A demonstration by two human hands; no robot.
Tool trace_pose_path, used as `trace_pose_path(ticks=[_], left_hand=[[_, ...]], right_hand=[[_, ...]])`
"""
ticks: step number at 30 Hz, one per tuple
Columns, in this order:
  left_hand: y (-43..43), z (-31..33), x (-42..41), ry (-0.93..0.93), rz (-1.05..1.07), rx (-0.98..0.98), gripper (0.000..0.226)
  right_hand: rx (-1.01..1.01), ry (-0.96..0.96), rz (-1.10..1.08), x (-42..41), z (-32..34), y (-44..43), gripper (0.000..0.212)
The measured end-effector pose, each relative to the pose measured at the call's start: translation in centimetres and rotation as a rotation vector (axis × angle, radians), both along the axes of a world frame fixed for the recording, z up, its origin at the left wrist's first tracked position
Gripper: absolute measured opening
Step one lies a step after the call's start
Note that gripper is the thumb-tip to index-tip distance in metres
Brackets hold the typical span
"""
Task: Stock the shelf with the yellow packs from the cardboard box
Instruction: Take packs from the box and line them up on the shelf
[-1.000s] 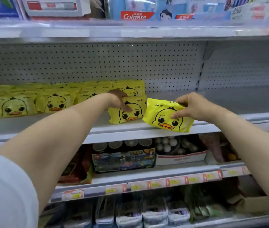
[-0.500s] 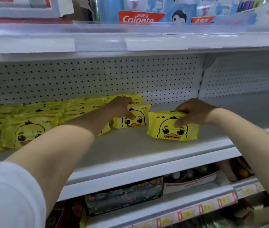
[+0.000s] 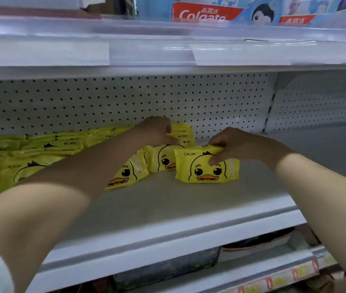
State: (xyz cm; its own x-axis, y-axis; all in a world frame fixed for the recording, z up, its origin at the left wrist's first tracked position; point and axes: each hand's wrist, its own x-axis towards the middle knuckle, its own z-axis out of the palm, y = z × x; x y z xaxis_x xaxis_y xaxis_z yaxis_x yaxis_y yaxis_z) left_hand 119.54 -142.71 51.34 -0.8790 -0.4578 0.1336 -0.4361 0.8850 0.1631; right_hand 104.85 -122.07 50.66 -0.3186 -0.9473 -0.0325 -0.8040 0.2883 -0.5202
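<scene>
The right hand (image 3: 237,144) pinches the top edge of a yellow pack (image 3: 206,169), thumb on its duck face and fingers behind, and the pack stands on the shelf (image 3: 167,208). Half a second ago a gap separated it from the neighbouring pack (image 3: 162,160) at its 9 o'clock; now they touch. The left hand (image 3: 157,130) curls over that neighbour's top edge, as before. More stocked packs (image 3: 40,149) run on toward 9 o'clock.

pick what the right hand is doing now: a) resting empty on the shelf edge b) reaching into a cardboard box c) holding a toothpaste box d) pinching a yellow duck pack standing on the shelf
d: the right hand pinches, with fingers and thumb, the top of the front yellow duck pack, which stands on the shelf; the left hand grips the next pack behind.
</scene>
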Motion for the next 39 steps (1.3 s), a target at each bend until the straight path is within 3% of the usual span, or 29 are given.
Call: trace_pose_path(ticks=[3,9,13,21,25,32,39], left_hand=[[1.4,1.6,1.1,0.117,-0.088,0.142,0.047],[2.0,0.5,3.4,-0.003,-0.160,0.171,0.044],[1.0,-0.9,4.4,0.083,-0.153,0.214,0.032],[1.5,-1.4,4.8,0.161,-0.122,0.208,0.019],[1.0,-1.6,4.5,0.155,-0.075,0.104,0.019],[1.3,-2.0,4.1,0.104,0.044,-0.045,0.018],[2.8,-2.2,4.3,0.152,0.151,-0.048,0.015]], right_hand=[[-0.008,-0.009,0.035,0.7,0.0,-2.0,0.027],[-0.108,-0.065,0.049,2.1,-1.3,-5.3,0.049],[-0.204,-0.173,0.036,1.6,-1.7,-5.5,0.044],[-0.270,-0.206,0.054,1.7,-1.7,-4.9,0.024],[-0.294,-0.084,-0.029,2.4,-1.9,-5.1,0.012],[-0.365,0.021,-0.097,2.8,-3.0,-6.2,0.013],[-0.362,0.203,-0.099,3.2,-3.2,-5.2,0.038]])
